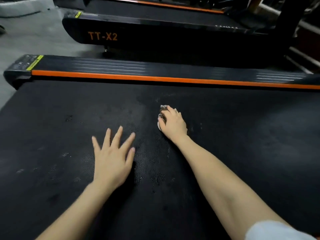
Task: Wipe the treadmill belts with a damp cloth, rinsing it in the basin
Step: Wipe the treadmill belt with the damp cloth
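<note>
Belt: the wide black textured rubber treadmill belt (69, 135) spreads out in front of the person, with pale dusty smudges and specks scattered across its middle.
Cloth: a small crumpled grey-brown cloth (162, 110) sits on the belt past its middle, nearer the far edge than the near one. It is bunched under the right hand, and only its far and left folds peek out.
Right hand: the right hand (174, 123) lies on top of the cloth, fingers curled round it and clutching it against the belt. The bare forearm stretches out from a pale blue sleeve (277, 231) at the lower right.
Left hand: the left hand (112, 158) is near the belt's middle, left of the cloth and well apart from it. Its fingers are straight and fanned out, gripping nothing. It is slightly blurred, and I cannot tell whether the palm bears on the belt or hangs just over it.
Side rail: a black ribbed side rail (121, 66) with a bright orange strip (155, 78) runs along the belt's far edge, with a yellow sticker (35, 64) at its left end.
Next machine: beyond the rail stands a second black treadmill (155, 32), marked "TT-X2" in orange on its side.
Floor: grey floor (34, 37) shows past the belt's left end.
</note>
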Demonstrator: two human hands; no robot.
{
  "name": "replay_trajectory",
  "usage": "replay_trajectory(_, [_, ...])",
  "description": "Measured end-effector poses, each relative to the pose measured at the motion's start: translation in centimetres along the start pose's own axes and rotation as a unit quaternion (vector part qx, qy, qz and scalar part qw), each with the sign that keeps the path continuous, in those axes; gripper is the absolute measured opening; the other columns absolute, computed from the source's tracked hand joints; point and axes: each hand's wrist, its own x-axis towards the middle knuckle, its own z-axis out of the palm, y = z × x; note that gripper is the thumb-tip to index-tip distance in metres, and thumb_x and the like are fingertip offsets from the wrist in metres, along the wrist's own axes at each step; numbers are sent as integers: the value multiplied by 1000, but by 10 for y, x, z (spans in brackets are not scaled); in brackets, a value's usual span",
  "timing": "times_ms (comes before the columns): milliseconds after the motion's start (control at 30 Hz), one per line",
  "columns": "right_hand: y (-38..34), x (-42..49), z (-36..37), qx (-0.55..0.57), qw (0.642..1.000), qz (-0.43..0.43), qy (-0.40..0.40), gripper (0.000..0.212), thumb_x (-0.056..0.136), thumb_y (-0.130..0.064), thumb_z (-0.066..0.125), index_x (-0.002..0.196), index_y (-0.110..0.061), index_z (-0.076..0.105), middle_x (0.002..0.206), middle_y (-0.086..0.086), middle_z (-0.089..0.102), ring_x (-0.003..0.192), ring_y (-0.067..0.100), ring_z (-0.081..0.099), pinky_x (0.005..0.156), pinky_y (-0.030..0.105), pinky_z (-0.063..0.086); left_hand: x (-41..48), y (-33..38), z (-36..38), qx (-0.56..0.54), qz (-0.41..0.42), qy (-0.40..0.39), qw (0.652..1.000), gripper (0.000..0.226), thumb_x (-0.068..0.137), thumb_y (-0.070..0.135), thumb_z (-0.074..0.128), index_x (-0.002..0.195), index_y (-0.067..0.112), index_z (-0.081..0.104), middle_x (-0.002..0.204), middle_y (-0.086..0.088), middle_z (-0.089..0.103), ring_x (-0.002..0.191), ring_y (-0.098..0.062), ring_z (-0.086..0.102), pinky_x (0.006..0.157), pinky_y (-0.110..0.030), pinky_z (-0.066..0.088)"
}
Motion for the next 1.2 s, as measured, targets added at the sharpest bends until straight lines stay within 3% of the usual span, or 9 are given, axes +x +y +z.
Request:
replay_trajectory(133, [-12,-36,-7,24,1000,-15,-5,31,94,-33,46,116,-15,59,150,6,34,134,38,31,114,47,19,-73,-7,3,42,0,-58,997,61,97,53,10,132,32,55,140,-9,50,131,-42,41,107,-64,12])
replay_trajectory(300, [-8,-149,-18,53,989,-120,-67,31,91,-34,50,115,-19,61,148,3,39,138,33,31,114,39,12,-88,-18,15,49,-25,-91,994,56,98,53,9,139,37,44,144,-6,46,136,-37,33,107,-63,11])
replay_trajectory(400, [29,-184,-31,7,979,-186,-82,37,88,-40,48,116,-21,63,145,1,42,134,26,39,112,45,26,-88,-16,16,43,-30,-91,994,56,98,53,9,140,37,42,146,-6,44,137,-37,31,108,-62,10])
replay_trajectory(600, [31,-182,-36,42,990,129,35,31,91,-29,50,116,-16,63,146,6,41,133,38,34,113,49,23,-88,-13,15,47,-34,-81,995,54,94,51,19,141,36,41,149,-7,38,141,-38,25,108,-66,9])
replay_trajectory(700, [-38,-213,-5,62,998,26,9,37,84,-33,45,107,-14,67,140,10,49,124,45,44,108,55,28,-88,-11,14,50,-32,-81,995,62,89,54,5,146,40,25,157,-3,20,146,-34,7,111,-63,-3])
replay_trajectory(833, [-45,-235,-8,58,992,-85,-67,47,89,-39,41,125,-15,59,149,4,37,138,36,30,114,44,17,-89,-15,14,44,-23,-74,996,66,86,57,-4,148,42,15,159,-1,12,146,-32,-1,112,-60,-7])
replay_trajectory(1067, [-8,-258,-38,32,988,150,-17,44,96,-28,49,139,-21,43,158,2,11,143,33,11,116,47,17,-90,-16,17,42,-18,-67,997,63,90,55,0,148,40,19,159,-3,14,146,-34,2,111,-61,-7])
replay_trajectory(1133, [-43,-258,-28,14,990,140,-22,40,95,-26,49,135,-21,48,156,0,16,140,36,17,113,48,22,-89,-15,18,45,-18,-68,997,61,91,54,1,148,41,16,160,-2,11,146,-34,-2,111,-61,-8])
replay_trajectory(1200, [-78,-263,-14,5,995,71,-67,41,96,-27,45,137,-23,45,157,-4,13,141,34,12,116,47,15,-89,-15,18,46,-18,-74,996,60,91,53,3,149,41,13,160,-2,7,146,-33,-5,112,-61,-9])
